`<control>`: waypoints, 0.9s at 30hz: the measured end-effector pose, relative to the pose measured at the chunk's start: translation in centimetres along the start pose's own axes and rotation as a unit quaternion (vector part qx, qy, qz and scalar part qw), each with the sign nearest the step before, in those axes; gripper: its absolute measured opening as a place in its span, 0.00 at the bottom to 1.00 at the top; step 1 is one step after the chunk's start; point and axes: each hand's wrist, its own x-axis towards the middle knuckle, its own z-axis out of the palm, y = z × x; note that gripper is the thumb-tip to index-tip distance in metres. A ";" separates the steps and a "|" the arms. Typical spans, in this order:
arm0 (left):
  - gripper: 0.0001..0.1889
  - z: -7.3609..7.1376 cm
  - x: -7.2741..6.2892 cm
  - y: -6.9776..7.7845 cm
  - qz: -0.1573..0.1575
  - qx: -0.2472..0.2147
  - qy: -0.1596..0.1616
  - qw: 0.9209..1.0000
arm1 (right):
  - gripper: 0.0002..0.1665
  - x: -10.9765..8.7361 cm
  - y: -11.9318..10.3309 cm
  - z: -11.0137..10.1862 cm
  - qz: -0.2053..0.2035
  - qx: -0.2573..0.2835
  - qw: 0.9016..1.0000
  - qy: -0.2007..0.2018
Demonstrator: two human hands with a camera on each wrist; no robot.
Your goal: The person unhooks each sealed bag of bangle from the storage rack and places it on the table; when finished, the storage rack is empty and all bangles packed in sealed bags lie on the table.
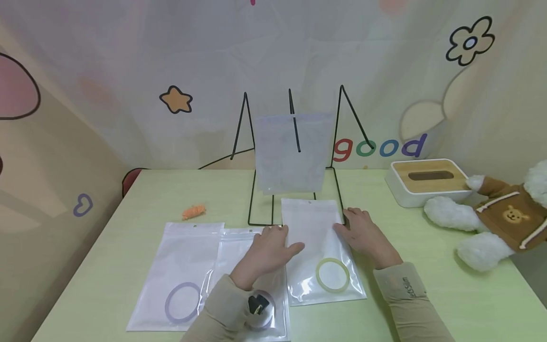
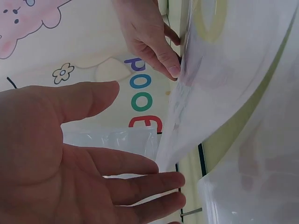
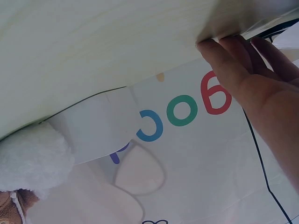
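A clear-fronted white zip bag holding a pale yellow-green ring lies on the table between both hands. My left hand is at its left edge, fingers extended and thumb spread, with nothing in the palm in the left wrist view. My right hand is at the upper right edge, thumb touching the bag's border. Its fingertips reach the tabletop in the right wrist view. Partly under the left forearm lies a second zip bag with a round item. Further left, another bag contains a lavender ring.
A black wire rack stands at the back, with a white bag hanging from its middle hook. An orange-wrapped item lies at the left. On the right are a wood-topped tissue box and a plush toy.
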 end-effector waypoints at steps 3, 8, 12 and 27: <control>0.33 -0.1 -0.1 0.1 -0.005 -0.002 -0.007 1.000 | 0.39 0.0 0.1 0.0 -0.002 0.002 1.000 0.004; 0.35 -0.6 0.3 -0.4 -0.017 -0.038 0.008 0.999 | 0.39 -0.1 0.3 0.1 -0.017 0.012 1.000 0.015; 0.36 -1.4 1.0 -1.6 -0.038 -0.039 0.032 0.998 | 0.39 0.0 0.4 0.2 -0.022 0.013 1.000 0.017; 0.19 -2.8 3.4 -7.5 -0.076 0.013 0.078 0.994 | 0.39 0.2 0.5 0.5 -0.007 0.014 1.000 0.008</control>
